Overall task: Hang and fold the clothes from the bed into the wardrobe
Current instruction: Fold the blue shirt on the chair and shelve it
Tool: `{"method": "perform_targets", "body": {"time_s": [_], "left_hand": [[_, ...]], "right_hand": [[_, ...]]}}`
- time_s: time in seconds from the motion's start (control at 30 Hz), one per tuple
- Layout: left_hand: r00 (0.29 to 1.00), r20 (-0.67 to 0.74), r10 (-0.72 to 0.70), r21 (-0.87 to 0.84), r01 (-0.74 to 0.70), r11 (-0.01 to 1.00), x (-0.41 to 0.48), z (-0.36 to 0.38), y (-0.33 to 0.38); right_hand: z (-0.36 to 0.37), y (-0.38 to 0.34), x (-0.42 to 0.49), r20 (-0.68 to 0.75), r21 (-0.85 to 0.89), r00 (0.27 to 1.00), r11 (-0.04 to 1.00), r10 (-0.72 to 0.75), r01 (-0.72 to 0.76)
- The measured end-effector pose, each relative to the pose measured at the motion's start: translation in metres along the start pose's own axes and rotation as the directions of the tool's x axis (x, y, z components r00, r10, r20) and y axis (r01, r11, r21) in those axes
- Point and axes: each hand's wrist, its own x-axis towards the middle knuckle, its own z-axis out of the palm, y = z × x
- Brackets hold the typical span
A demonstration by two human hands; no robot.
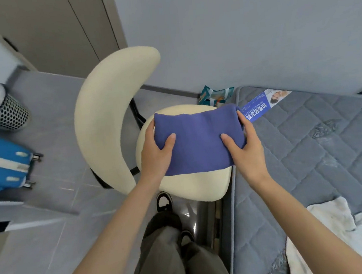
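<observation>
A folded purple garment [198, 138] is held over the cream seat [193, 184] of a chair. My left hand [156, 152] grips its left edge, thumb on top and fingers underneath. My right hand [246, 146] grips its right edge the same way. A white garment [348, 235] lies crumpled on the grey quilted bed [309, 146] at the lower right. The wardrobe's brown doors [54, 29] stand at the upper left.
The chair's curved cream backrest [107, 113] rises left of the seat. A blue suitcase [1, 163] and a mesh bin [2, 109] stand on the floor at the left. A blue leaflet [261, 106] lies on the bed's far corner, a teal packet [214, 95] beside it.
</observation>
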Motion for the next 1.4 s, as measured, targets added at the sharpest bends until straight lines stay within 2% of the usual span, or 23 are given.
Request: {"method": "perform_targets", "body": {"time_s": [0.13, 0.33, 0.53, 0.7, 0.83, 1.0, 1.17, 1.4], "left_hand": [[0.992, -0.116, 0.046, -0.011, -0.048, 0.999, -0.052, -0.047, 0.029], [0.946, -0.324, 0.008, -0.056, -0.027, 0.998, -0.128, -0.137, 0.044], [0.851, -0.524, -0.025, -0.092, -0.027, 0.995, -0.194, -0.234, 0.045], [0.780, -0.625, -0.033, -0.148, -0.077, 0.986, -0.272, -0.328, 0.039], [0.724, -0.689, -0.024, -0.142, -0.103, 0.984, -0.352, -0.408, 0.033], [0.615, -0.788, 0.033, -0.086, -0.163, 0.983, -0.445, -0.515, 0.038], [0.518, -0.854, 0.046, -0.099, -0.249, 0.963, -0.512, -0.607, 0.069], [0.367, -0.921, 0.128, -0.030, -0.397, 0.917, -0.549, -0.719, 0.145]], "right_hand": [[-0.001, -0.052, -0.036, 0.083, 0.038, 0.992, 0.995, -0.093, 0.090], [0.033, -0.132, -0.092, 0.296, 0.095, 0.935, 0.980, -0.197, 0.176], [0.095, -0.193, -0.166, 0.496, 0.190, 0.812, 0.951, -0.308, 0.245], [0.158, -0.235, -0.248, 0.591, 0.234, 0.706, 0.921, -0.390, 0.312], [0.209, -0.262, -0.330, 0.667, 0.277, 0.619, 0.910, -0.414, 0.309], [0.273, -0.315, -0.432, 0.719, 0.386, 0.495, 0.873, -0.488, 0.299], [0.318, -0.399, -0.504, 0.723, 0.503, 0.360, 0.807, -0.589, 0.310], [0.378, -0.536, -0.551, 0.611, 0.667, 0.280, 0.672, -0.740, 0.321]]}}
